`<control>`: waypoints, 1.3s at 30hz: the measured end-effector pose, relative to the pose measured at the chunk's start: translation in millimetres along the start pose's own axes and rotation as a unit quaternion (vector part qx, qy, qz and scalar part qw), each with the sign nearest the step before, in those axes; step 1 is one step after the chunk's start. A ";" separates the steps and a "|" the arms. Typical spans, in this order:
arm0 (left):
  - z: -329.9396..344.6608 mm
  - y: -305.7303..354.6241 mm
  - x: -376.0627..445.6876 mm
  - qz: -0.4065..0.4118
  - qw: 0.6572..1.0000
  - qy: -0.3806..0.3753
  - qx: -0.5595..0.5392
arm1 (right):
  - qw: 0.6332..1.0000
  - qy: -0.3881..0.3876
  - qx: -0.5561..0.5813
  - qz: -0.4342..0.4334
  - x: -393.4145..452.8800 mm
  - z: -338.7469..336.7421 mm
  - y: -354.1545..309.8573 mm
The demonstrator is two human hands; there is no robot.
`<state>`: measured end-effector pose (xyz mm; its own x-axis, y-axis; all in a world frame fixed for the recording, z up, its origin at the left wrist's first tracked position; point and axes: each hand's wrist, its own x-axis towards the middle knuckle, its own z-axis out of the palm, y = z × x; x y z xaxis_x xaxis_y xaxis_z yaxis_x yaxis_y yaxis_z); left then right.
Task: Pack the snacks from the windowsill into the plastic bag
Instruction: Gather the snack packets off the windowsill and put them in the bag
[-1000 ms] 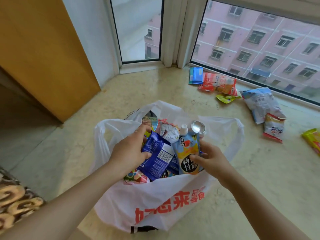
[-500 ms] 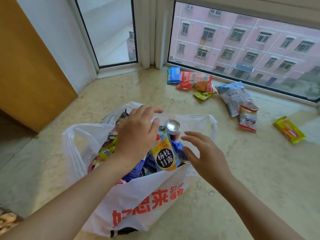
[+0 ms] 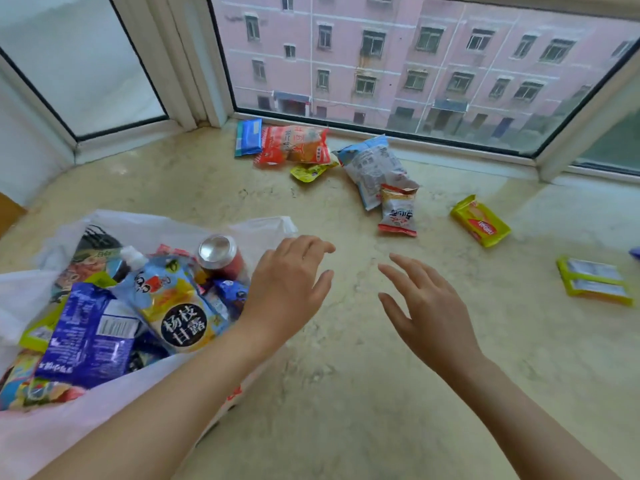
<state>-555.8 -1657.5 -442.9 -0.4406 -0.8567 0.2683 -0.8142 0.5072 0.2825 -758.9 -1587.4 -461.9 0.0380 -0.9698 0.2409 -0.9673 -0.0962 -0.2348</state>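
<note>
The white plastic bag sits at the lower left, filled with snacks: a blue spouted drink pouch, a purple packet and a can. My left hand hovers open just right of the bag. My right hand is open over the bare sill, holding nothing. Loose snacks lie by the window: a blue bar, a red-orange packet, a small yellow packet, a pale blue bag, a white-red packet, a yellow biscuit pack and a green-edged pack.
The marble windowsill runs under everything. Window panes and white frames close off the back and left. A brown wooden panel edge shows at the far left.
Both hands have let go of the drink pouch and moved right, out of the bag, with fingers spread. The view has swung right, so the bag sits further left.
</note>
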 end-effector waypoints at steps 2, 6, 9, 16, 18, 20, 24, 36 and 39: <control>21.3 18.6 14.7 -0.007 1.000 -0.010 0.005 | 1.000 -0.004 -0.003 0.009 -0.9 -0.8 29.4; 60.7 44.9 47.5 -0.019 0.999 -0.031 0.008 | 1.000 0.000 -0.004 0.020 8.5 7.9 83.6; 85.6 55.5 68.3 -0.049 0.997 -0.054 -0.006 | 0.999 -0.008 0.003 0.032 20.6 24.8 113.0; 122.1 27.9 112.0 -0.136 0.986 -0.088 -0.040 | 0.992 -0.038 0.050 0.107 68.1 61.4 132.3; 126.9 9.6 135.6 -0.177 0.979 -0.085 -0.056 | 0.983 -0.057 0.082 0.157 86.4 69.7 133.4; 130.2 -9.9 161.7 -0.215 0.971 -0.086 -0.063 | 0.968 -0.066 0.120 0.208 105.9 78.8 133.1; 142.7 -54.8 212.0 -0.247 0.963 -0.080 -0.069 | 0.940 -0.046 0.205 0.268 143.4 99.4 135.1; 183.0 -122.8 272.1 -0.278 0.960 -0.027 0.009 | 0.813 0.016 0.433 0.388 198.0 117.7 150.1; 174.0 -132.5 267.1 -0.252 0.965 -0.063 0.038 | 0.804 -0.006 0.448 0.391 197.2 112.1 150.9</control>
<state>-631.4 -1969.9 -568.9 -0.0201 -0.9998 -0.0008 -0.9604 0.0191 0.2779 -869.2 -1818.3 -555.5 -0.4859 -0.8140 -0.3183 -0.1284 0.4267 -0.8952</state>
